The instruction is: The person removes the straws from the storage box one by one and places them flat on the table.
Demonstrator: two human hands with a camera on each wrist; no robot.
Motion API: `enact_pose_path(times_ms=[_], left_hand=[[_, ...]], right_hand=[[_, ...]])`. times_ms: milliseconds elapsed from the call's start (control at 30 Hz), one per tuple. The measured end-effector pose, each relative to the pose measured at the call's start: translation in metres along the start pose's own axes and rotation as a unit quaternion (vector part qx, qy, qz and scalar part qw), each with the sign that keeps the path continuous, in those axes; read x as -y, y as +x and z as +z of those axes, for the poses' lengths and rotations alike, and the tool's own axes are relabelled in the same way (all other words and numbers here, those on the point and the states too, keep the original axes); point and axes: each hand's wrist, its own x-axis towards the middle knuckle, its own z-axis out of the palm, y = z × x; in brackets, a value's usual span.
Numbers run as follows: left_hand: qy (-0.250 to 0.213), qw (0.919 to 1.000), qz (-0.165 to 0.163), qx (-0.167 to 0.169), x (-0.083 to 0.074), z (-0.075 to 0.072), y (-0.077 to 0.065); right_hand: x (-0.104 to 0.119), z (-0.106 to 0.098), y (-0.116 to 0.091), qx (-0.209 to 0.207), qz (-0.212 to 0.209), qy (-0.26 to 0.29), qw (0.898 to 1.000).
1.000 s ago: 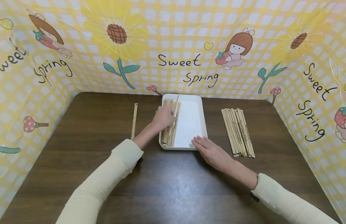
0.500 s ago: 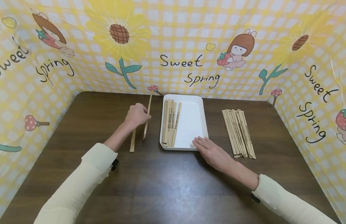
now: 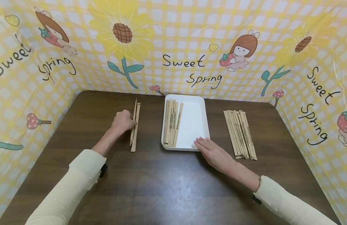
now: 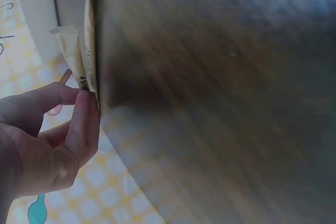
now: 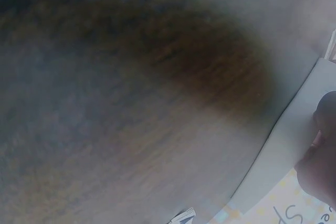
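Note:
My left hand (image 3: 124,121) pinches a slim stick in a brown paper wrapper (image 3: 132,137) between thumb and fingertips, left of the tray. Right beside it, a second paper-wrapped stick (image 3: 136,131) lies on the table. In the left wrist view, the crimped wrapper end of one stick (image 4: 72,51) juts above the fingertips. My right hand (image 3: 214,154) rests with straight fingers on the near right corner of a white tray (image 3: 205,125). Several paper-wrapped sticks (image 3: 170,123) lie along the tray's left side. Only part of the right hand (image 5: 320,156) shows in its wrist view.
Another row of several paper-wrapped sticks (image 3: 240,134) lies on the dark wooden table (image 3: 151,181), right of the tray. A yellow checked cloth (image 3: 179,40) with printed figures walls the table at the back and both sides.
My left hand has moved left from above the tray to the lone stick on the table, carrying a paper-wrapped stick out and lowering it there. The right hand stays on the tray.

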Motion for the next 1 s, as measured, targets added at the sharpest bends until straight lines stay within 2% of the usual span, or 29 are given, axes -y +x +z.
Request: enact_pose_path(times_ms=[133, 467, 667, 800, 1000], left_hand=[[0.013, 0.9999, -0.005, 0.003, 0.002, 0.001, -0.001], [0.026, 0.9996, 0.009, 0.009, 0.002, 0.000, 0.001], [0.017, 0.9997, 0.015, -0.006, 0.000, -0.003, 0.002], [-0.004, 0.9996, 0.024, -0.011, -0.014, -0.004, 0.003], [-0.021, 0.9980, 0.060, -0.005, -0.051, 0.002, 0.001]], right_hand=[[0.000, 0.000, 0.000, -0.001, 0.000, 0.003, 1.000], [0.000, -0.001, 0.001, -0.005, -0.002, 0.005, 1.000], [-0.002, -0.002, 0.001, -0.003, -0.003, 0.002, 1.000], [-0.002, -0.002, 0.000, -0.003, -0.004, 0.005, 1.000], [-0.001, 0.000, 0.000, -0.005, -0.003, 0.009, 1.000]])
